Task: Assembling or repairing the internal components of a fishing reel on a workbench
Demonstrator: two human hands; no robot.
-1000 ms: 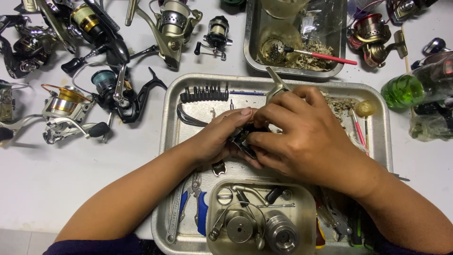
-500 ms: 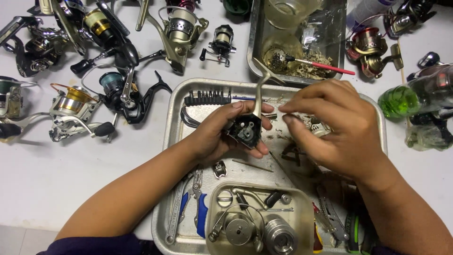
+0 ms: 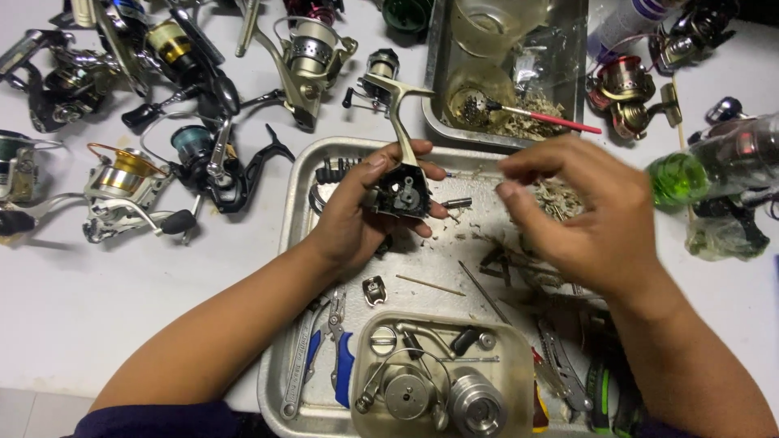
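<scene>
My left hand [image 3: 357,215] grips a black fishing reel body [image 3: 402,191] with a pale metal stem that points up and away, held above a metal tray [image 3: 294,211]. My right hand [image 3: 584,215] hovers to the right of the reel body, fingers loosely curled, thumb and forefinger pinched near each other; whether a tiny part sits between them cannot be told. Small screws, a pin and grit lie on the tray under the hands.
A clear tub [image 3: 519,405] with reel parts sits in the tray's near end, beside blue-handled pliers [image 3: 341,357]. Several fishing reels [image 3: 122,182] lie at left and along the top. A second tray [image 3: 434,89] holds jars and a red brush [image 3: 552,118]. A green spool [image 3: 677,178] stands at right.
The left hand has lifted and turned the reel body upright. The right hand has pulled away from it to the right.
</scene>
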